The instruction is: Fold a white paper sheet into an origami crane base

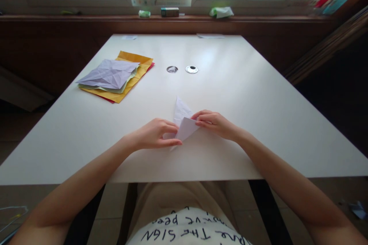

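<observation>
Between my hands, close to the near side of the white table, is a partly folded sheet of white paper (188, 128). One pointed corner stretches away from me, and a flap stands up in the middle. My left hand (161, 134) grips the paper's left side, with the thumb along the near edge and the fingers bent behind. With its thumb and fingertips, my right hand (214, 122) pinches the upper right corner of the flap. Parts of the paper under my left fingers are hidden.
A stack of creased papers (107, 74), lavender on top with green, yellow and red below, lies at the left. Two round grommets (191, 69) sit in the white table (244, 95). Small packets and a box (170, 12) rest on the window ledge.
</observation>
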Available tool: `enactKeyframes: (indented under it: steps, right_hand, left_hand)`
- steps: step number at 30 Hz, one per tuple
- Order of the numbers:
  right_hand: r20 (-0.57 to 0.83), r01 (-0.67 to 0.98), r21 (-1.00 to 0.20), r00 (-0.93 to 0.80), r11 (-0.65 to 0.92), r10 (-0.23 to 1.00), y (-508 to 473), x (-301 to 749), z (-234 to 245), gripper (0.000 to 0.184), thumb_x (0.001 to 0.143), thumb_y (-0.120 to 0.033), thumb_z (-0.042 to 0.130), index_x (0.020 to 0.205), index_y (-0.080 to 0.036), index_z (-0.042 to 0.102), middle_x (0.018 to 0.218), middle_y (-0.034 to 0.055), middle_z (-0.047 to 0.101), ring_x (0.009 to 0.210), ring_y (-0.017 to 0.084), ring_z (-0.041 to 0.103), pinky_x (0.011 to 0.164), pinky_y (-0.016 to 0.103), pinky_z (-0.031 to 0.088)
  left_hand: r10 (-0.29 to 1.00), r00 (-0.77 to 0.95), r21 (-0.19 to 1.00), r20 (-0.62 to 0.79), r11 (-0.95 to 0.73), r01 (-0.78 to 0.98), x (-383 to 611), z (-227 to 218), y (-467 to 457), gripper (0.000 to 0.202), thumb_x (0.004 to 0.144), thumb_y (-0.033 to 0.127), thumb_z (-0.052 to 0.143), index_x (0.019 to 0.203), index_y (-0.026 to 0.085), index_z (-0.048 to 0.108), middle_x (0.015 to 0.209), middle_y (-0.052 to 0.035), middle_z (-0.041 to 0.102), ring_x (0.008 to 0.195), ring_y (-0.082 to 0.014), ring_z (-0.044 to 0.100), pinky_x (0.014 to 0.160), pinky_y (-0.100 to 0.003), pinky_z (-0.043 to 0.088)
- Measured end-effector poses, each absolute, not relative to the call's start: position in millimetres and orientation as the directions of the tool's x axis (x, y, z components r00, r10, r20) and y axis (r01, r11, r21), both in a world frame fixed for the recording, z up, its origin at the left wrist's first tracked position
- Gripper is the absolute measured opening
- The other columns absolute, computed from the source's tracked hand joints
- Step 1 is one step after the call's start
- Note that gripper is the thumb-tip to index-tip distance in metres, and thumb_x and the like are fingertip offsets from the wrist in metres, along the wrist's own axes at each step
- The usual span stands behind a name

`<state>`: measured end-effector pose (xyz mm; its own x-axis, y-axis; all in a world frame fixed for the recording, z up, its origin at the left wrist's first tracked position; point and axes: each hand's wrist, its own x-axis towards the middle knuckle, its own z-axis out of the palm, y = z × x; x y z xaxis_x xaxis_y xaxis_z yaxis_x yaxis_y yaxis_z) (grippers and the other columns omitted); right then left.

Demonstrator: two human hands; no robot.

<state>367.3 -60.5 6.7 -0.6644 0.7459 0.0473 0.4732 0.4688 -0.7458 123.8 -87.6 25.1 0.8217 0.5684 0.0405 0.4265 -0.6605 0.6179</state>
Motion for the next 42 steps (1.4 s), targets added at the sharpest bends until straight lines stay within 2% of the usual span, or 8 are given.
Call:
enactKeyframes:
  steps: [4, 7, 9, 11, 14, 19, 32, 42]
  right_hand:
    - [0.088, 0.497, -0.712, -0.637, 0.496, 0.766, -61, 362, 1, 0.028, 0.086, -0.032, 0.042, 0.069, -0.018, 0.058, 0.088, 0.005, 0.056, 0.079, 0.014, 0.053, 0.071, 0.027, 0.041]
    - [0.138, 0.521, -0.641, -0.645, 0.564, 0.752, -61, 360, -6, 0.027, 0.085, -0.032, 0.044, 0.065, -0.018, 0.055, 0.083, 0.0043, 0.051, 0.074, 0.013, 0.049, 0.068, 0.027, 0.04]
    - [0.168, 0.529, -0.599, -0.651, 0.601, 0.74, -61, 359, -10, 0.025, 0.084, -0.032, 0.046, 0.066, -0.018, 0.054, 0.082, 0.0038, 0.05, 0.073, 0.013, 0.048, 0.067, 0.026, 0.04]
    - [0.181, 0.551, -0.568, -0.641, 0.611, 0.746, -62, 358, -12, 0.02, 0.083, -0.031, 0.048, 0.068, -0.019, 0.053, 0.082, 0.0033, 0.049, 0.072, 0.013, 0.047, 0.066, 0.026, 0.039]
    - [0.193, 0.591, -0.539, -0.606, 0.599, 0.772, -64, 356, -13, 0.014, 0.08, -0.03, 0.053, 0.072, -0.019, 0.052, 0.081, 0.0026, 0.05, 0.072, 0.013, 0.047, 0.065, 0.026, 0.039]
    - [0.196, 0.626, -0.544, -0.553, 0.559, 0.81, -66, 352, -16, 0.011, 0.079, -0.028, 0.055, 0.074, -0.019, 0.052, 0.079, 0.0018, 0.051, 0.071, 0.013, 0.048, 0.065, 0.026, 0.039]
    - [0.196, 0.573, -0.668, -0.478, 0.474, 0.856, -66, 348, -16, 0.011, 0.073, -0.024, 0.062, 0.065, -0.018, 0.056, 0.068, -0.0005, 0.053, 0.065, 0.012, 0.047, 0.061, 0.025, 0.038]
    - [0.215, 0.528, -0.645, -0.568, 0.552, 0.794, -65, 350, -12, 0.006, 0.073, -0.021, 0.061, 0.068, -0.018, 0.059, 0.068, 0.0009, 0.056, 0.068, 0.013, 0.05, 0.064, 0.025, 0.041]
  left_hand:
    - [0.653, 0.756, 0.713, 0.035, -0.547, 0.439, 127, 15, -87, 0.029, 0.085, 0.038, 0.043, 0.074, 0.015, 0.057, 0.071, 0.0, 0.06, 0.063, -0.0094, 0.056, 0.057, -0.019, 0.042]
    - [0.81, 0.55, 0.76, 0.201, -0.483, 0.434, 129, 1, -83, 0.021, 0.082, 0.035, 0.049, 0.092, 0.017, 0.049, 0.092, -0.0044, 0.059, 0.082, -0.0128, 0.058, 0.068, -0.023, 0.048]
    - [0.797, 0.53, 0.703, 0.29, -0.553, 0.447, 130, -5, -80, 0.037, 0.079, 0.032, 0.055, 0.11, 0.018, 0.041, 0.113, -0.0094, 0.052, 0.103, -0.017, 0.052, 0.083, -0.031, 0.046]
    - [0.748, 0.606, 0.605, 0.27, -0.622, 0.497, 129, -9, -78, 0.051, 0.077, 0.031, 0.057, 0.122, 0.019, 0.034, 0.123, -0.0112, 0.047, 0.113, -0.0198, 0.046, 0.092, -0.036, 0.04]
    - [0.719, 0.672, 0.511, 0.178, -0.651, 0.561, 128, -9, -77, 0.058, 0.078, 0.034, 0.056, 0.127, 0.019, 0.03, 0.126, -0.0115, 0.046, 0.115, -0.0218, 0.044, 0.096, -0.039, 0.036]
    - [0.721, 0.669, 0.499, 0.18, -0.653, 0.569, 127, -9, -76, 0.069, 0.077, 0.038, 0.057, 0.133, 0.019, 0.021, 0.123, -0.0102, 0.05, 0.114, -0.0207, 0.044, 0.096, -0.038, 0.035]
    - [0.685, 0.711, 0.442, 0.158, -0.693, 0.569, 127, -6, -74, 0.041, 0.08, 0.038, 0.053, 0.118, 0.024, 0.049, 0.124, -0.0072, 0.047, 0.115, -0.02, 0.042, 0.098, -0.039, 0.033]
    - [0.683, 0.706, 0.42, 0.187, -0.706, 0.571, 125, -1, -76, 0.028, 0.077, 0.039, 0.057, 0.102, 0.026, 0.061, 0.105, -0.0046, 0.056, 0.097, -0.0175, 0.052, 0.089, -0.035, 0.039]
